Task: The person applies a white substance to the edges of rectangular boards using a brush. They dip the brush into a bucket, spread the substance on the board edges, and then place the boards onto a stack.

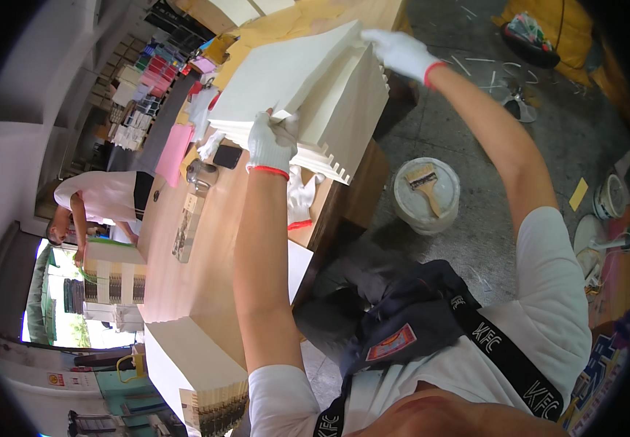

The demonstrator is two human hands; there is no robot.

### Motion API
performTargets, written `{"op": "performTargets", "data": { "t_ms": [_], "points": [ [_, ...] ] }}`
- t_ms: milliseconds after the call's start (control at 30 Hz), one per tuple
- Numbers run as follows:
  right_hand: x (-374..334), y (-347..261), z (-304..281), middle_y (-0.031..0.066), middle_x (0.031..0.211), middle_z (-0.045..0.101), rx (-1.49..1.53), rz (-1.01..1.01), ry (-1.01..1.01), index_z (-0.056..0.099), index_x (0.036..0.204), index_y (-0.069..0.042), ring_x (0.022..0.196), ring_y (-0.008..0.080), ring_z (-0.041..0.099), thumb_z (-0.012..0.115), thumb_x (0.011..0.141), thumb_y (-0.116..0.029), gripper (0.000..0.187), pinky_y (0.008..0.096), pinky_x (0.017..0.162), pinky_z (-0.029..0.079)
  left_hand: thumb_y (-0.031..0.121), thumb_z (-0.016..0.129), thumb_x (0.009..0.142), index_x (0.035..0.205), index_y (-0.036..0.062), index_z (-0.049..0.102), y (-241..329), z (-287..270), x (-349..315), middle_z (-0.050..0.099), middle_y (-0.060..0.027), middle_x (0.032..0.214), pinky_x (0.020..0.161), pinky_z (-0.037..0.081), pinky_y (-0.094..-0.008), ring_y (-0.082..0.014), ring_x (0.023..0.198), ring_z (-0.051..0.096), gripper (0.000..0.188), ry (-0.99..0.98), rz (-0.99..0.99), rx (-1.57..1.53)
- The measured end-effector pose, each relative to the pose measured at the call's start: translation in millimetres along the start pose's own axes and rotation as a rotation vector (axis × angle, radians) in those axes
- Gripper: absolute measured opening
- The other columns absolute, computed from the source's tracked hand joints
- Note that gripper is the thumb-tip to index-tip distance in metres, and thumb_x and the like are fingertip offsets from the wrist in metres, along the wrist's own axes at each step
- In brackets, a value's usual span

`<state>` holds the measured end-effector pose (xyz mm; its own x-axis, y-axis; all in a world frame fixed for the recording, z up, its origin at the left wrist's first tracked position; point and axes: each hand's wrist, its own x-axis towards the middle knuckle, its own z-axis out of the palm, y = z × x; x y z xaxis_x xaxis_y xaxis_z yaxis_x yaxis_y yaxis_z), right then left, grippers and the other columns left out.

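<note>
Both my hands wear white knit gloves with red cuffs. My left hand [271, 142] is closed round the near corner of an upper stack of white sheets [286, 62], its thumb up by the top edge. At the far right corner of that stack, my right hand [402, 54] has its fingers closed against the edge; the fingertips are partly hidden. The upper stack lies askew on a lower white stack [355, 109], whose edges show staggered, step-like layers. Beside my left hand, a loose white glove [300, 197] rests on the wooden table [209, 291].
A phone [227, 156], a metal mug [202, 173] and a narrow printed block [187, 226] lie on the table. Another stack [191, 357] stands nearest. A white bucket [425, 197] bears a brush [424, 188]. At the left, a co-worker [103, 197] handles a bound stack [114, 273].
</note>
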<state>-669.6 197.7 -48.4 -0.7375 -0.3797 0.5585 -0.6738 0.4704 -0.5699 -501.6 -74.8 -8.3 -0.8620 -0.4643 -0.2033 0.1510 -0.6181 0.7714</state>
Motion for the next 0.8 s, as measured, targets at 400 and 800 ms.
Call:
{"op": "performTargets", "data": {
  "t_ms": [400, 800],
  "points": [
    [20, -128, 46, 0.0092, 0.127, 0.063, 1.352, 0.326, -0.797, 0.053, 0.136, -0.003, 0.107, 0.0174, 0.062, 0.046, 0.104, -0.036, 0.047, 0.0299, 0.09, 0.053, 0.014, 0.042, 0.098, 0.133, -0.0021, 0.049, 120, -173, -90, 0.063, -0.0161, 0.118, 0.069, 0.061, -0.0308, -0.0232, 0.098, 0.068, 0.039, 0.004, 0.017, 0.514],
    [-105, -250, 255, 0.0097, 0.083, 0.058, 0.543, -0.143, -1.052, 0.061, 0.099, 0.003, 0.08, 0.0183, 0.054, 0.056, 0.095, -0.045, 0.048, 0.034, 0.075, 0.043, -0.001, 0.038, 0.086, 0.148, -0.0042, 0.032, 90, -374, -284, 0.052, -0.0191, 0.138, 0.103, 0.049, -0.0382, -0.0277, 0.121, 0.057, 0.063, 0.401, 0.229, 0.535]
  ]
}}
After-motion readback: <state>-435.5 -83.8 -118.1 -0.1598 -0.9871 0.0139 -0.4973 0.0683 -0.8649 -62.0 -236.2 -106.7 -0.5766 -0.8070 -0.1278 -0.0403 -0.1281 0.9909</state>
